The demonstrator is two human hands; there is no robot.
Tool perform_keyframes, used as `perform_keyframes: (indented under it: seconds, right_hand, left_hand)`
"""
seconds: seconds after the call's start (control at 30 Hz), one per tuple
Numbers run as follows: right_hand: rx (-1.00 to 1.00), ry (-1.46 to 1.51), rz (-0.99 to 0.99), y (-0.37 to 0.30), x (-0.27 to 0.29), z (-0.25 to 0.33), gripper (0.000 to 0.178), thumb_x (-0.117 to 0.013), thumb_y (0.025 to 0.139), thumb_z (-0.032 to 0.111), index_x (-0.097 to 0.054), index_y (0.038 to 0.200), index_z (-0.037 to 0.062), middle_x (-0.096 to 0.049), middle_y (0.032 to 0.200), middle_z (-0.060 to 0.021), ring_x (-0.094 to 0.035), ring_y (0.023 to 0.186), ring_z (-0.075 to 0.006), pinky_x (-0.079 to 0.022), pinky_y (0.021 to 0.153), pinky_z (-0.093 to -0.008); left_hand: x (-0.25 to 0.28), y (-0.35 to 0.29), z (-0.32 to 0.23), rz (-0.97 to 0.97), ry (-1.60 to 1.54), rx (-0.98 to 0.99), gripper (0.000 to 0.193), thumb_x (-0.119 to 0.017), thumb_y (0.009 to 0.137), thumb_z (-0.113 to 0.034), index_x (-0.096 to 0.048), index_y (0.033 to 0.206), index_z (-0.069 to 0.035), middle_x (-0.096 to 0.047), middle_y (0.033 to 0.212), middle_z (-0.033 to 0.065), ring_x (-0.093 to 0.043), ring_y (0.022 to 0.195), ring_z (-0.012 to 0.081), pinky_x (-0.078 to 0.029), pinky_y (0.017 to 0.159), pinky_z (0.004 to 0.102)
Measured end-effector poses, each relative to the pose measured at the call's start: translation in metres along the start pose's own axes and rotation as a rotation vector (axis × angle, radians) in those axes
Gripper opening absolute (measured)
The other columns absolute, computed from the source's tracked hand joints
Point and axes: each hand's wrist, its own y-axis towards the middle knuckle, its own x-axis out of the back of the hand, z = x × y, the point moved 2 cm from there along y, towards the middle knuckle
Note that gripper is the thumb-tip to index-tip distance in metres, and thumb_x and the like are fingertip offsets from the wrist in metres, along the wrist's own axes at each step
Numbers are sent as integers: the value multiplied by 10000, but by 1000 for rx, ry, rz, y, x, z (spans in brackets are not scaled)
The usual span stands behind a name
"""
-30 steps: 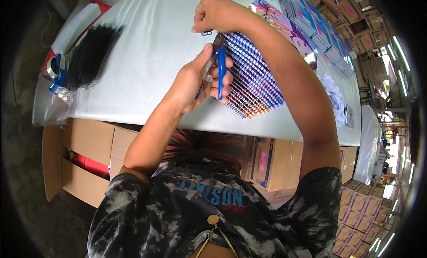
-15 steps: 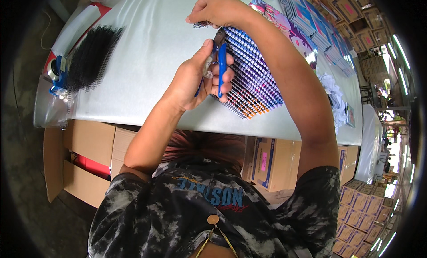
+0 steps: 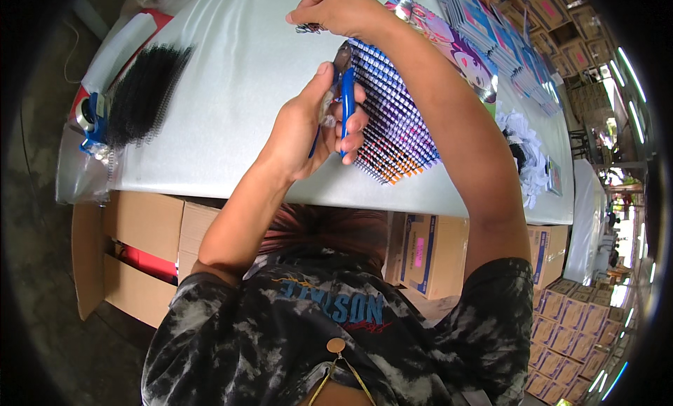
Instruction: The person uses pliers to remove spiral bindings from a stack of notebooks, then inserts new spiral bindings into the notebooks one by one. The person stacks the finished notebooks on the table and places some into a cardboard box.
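My left hand (image 3: 298, 129) is closed around blue-handled pliers (image 3: 348, 98), whose dark jaws point away from me at the far left corner of a coil-bound stack (image 3: 392, 101). Rows of coil loops cover that stack's visible side, over blue, purple and orange print. Beyond the jaws, my right hand (image 3: 345, 10) pinches a small bunch of dark wire coil pieces (image 3: 308, 28) above the table. The right forearm crosses over the stack and hides part of it. On the left of the table lies a heap of black wire coils (image 3: 146, 91).
A blue tape dispenser (image 3: 92, 122) sits at the table's left edge. Printed covers (image 3: 466, 56) and piled notebooks (image 3: 508, 45) lie far right, with crumpled white paper (image 3: 529, 157) nearer. Below the table edge are an open carton (image 3: 140, 227) and closed cartons (image 3: 438, 259).
My right hand has drawn slightly up and left, away from the plier jaws, with the coil pieces in its fingers. The pliers stay in my left hand almost in place.
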Motion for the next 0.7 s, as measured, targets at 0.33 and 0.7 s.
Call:
perform_keyframes:
  seconds: [0.33,0.7]
  right_hand:
    - [234,11,-1257,-156,173,-5,213,-707,727,191,-680,801,-7,-634,688,-88,-586,632,-140,-474,628,-295]
    - [-800,-683,-1288,-303,216,-297,238,-658,735,368,-721,865,179,-680,867,-74,-632,851,-264,-466,812,-393]
  left_hand:
    - [42,-29,21,-260,190,-8,546,-309,927,-538,-483,1093,-48,-560,874,110,-590,829,246,-521,699,392]
    - [49,-53,37,-325,148,47,503,-343,931,-498,-473,1096,-41,-574,881,118,-610,825,246,-528,711,394]
